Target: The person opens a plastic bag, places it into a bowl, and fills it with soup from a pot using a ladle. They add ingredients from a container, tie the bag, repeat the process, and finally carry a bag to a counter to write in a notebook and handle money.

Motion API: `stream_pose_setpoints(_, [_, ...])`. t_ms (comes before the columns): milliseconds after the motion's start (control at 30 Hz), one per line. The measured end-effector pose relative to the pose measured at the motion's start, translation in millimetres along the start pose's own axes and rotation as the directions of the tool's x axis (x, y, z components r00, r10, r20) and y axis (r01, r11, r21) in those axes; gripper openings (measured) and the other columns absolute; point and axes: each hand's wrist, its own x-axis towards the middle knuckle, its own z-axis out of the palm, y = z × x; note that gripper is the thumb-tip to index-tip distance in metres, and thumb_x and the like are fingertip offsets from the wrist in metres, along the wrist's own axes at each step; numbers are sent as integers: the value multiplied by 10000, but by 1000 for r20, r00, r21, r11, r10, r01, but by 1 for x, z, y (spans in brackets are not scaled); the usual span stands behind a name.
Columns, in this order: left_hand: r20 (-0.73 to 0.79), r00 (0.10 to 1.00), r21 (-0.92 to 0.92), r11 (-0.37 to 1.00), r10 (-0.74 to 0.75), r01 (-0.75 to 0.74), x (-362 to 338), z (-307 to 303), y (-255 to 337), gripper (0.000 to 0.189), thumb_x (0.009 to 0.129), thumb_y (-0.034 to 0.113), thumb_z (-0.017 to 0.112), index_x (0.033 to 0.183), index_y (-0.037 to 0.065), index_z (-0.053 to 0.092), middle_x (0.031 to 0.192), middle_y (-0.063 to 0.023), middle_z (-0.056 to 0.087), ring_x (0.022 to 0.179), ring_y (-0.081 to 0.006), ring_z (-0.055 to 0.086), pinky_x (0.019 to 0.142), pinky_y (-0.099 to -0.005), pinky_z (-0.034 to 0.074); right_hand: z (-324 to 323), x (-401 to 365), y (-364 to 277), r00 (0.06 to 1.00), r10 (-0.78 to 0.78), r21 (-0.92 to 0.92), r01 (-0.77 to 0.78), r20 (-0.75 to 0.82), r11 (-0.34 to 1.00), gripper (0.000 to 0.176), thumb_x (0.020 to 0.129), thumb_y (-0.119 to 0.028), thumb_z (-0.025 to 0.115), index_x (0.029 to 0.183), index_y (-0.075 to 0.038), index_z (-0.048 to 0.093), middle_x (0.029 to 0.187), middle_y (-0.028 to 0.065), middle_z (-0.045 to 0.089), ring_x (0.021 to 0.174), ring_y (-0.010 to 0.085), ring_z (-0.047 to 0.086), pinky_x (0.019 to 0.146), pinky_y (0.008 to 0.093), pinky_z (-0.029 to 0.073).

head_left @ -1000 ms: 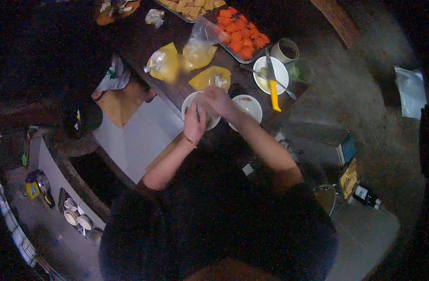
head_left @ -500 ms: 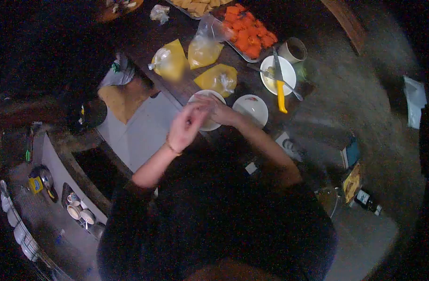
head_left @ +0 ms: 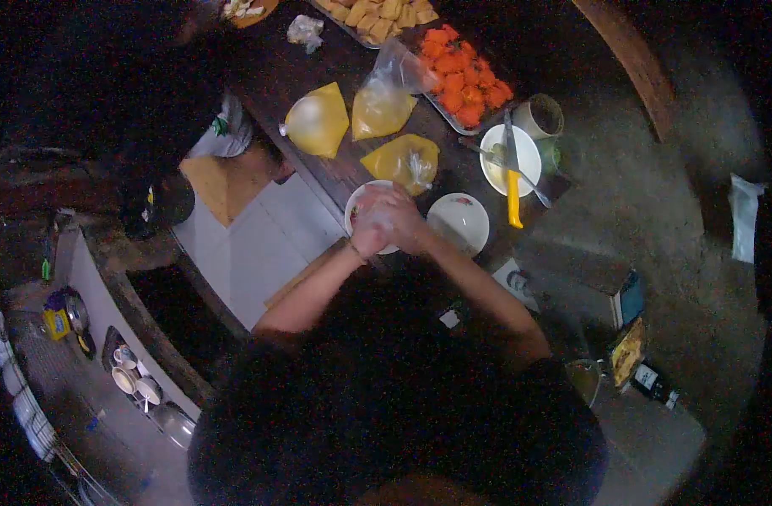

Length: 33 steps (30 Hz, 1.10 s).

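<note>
My left hand [head_left: 372, 232] and my right hand [head_left: 404, 219] are clasped against each other above a white bowl [head_left: 350, 209]. Their fingers look folded together, and whatever may lie between the palms is hidden. Right beside it stands a second white bowl [head_left: 458, 226] with a small red floral mark. Just beyond the hands lies a tied plastic bag of yellow stuff [head_left: 400, 164]. Two more such bags, a rounded yellow bag [head_left: 318, 122] and an upright yellow bag [head_left: 381, 113], sit farther back.
A yellow-handled knife [head_left: 513, 201] and other utensils rest across a white bowl [head_left: 533, 150]. Behind are a tray of orange pieces [head_left: 466, 80], a tray of tan pieces [head_left: 386, 18] and a cup [head_left: 541, 116]. A dark bottle [head_left: 652, 384] lies at right.
My left hand, which was raised and blurred over the right one, has come down and closed together with it over the bowl. The whole view has shifted slightly.
</note>
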Motion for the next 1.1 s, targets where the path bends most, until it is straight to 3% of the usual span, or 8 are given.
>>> stream_pose_setpoints(200, [252, 967, -489, 866, 28, 102, 39, -84, 61, 150, 841, 151, 435, 843, 24, 515, 852, -114, 480, 831, -260, 461, 782, -328, 364, -37, -13, -5, 913, 406, 156, -406, 32, 900, 219, 774, -154, 451, 943, -40, 531, 992, 109, 512, 952, 235, 457, 828, 347, 336])
stream_pose_setpoints(367, [450, 888, -122, 991, 95, -44, 54, -92, 38, 170, 823, 164, 471, 908, 68, 582, 1052, -52, 541, 1072, -218, 452, 891, -353, 318, -23, -38, 34, 714, 661, 875, -450, 231, 180, 223, 813, -192, 476, 949, -22, 526, 736, 37, 547, 638, 135, 541, 537, 269, 419])
stream_pose_setpoints(733, [642, 658, 296, 665, 393, -686, 33, -81, 52, 175, 680, 145, 525, 829, 123, 614, 894, 6, 594, 1088, -183, 431, 935, -402, 270, 5, 34, 58, 879, 391, 35, -415, 274, 909, 387, 760, -407, 532, 812, -32, 613, 706, 145, 598, 629, 252, 584, 589, 360, 460])
stream_pose_setpoints(800, [225, 973, 384, 912, 56, -141, 23, -76, 63, 94, 766, 144, 509, 726, 97, 579, 726, -37, 554, 825, -196, 534, 736, -367, 395, -6, 10, 22, 817, 577, 274, -555, 3, 785, 448, 751, -453, 538, 713, -9, 585, 599, 128, 567, 548, 234, 570, 515, 346, 448])
stream_pose_setpoints(867, [179, 928, -85, 934, -327, 346, 11, -61, 49, 166, 811, 195, 467, 765, 88, 585, 726, -47, 564, 786, -189, 538, 707, -358, 405, -10, -16, -17, 688, 716, 572, -636, 118, 518, 524, 764, -507, 511, 632, -2, 559, 502, 97, 533, 426, 181, 531, 400, 301, 414])
stream_pose_setpoints(900, [320, 710, -505, 521, -628, 688, 10, -59, 55, 240, 856, 246, 425, 803, 79, 590, 727, -56, 573, 748, -182, 543, 677, -348, 415, -6, -26, -28, 601, 734, 641, -706, 316, 302, 524, 781, -524, 483, 657, -21, 562, 501, 82, 534, 414, 158, 520, 382, 276, 401])
stream_pose_setpoints(1000, [498, 415, -652, -13, -761, 759, 18, -71, 104, 377, 853, 373, 396, 853, 45, 583, 689, -37, 575, 520, -143, 522, 466, -246, 406, 16, -33, -54, 589, 709, 833, -553, 389, 2, 457, 815, -490, 461, 719, -53, 553, 489, 33, 510, 394, 112, 491, 361, 220, 371])
stream_pose_setpoints(1100, [459, 546, -779, -21, -701, 627, 6, -42, 64, 483, 848, 445, 325, 923, 38, 574, 812, -56, 599, 659, -174, 543, 622, -298, 438, 23, -36, -53, 642, 721, 940, -338, 261, -39, 344, 837, -393, 479, 769, -64, 550, 501, -4, 469, 413, 86, 470, 364, 206, 337])
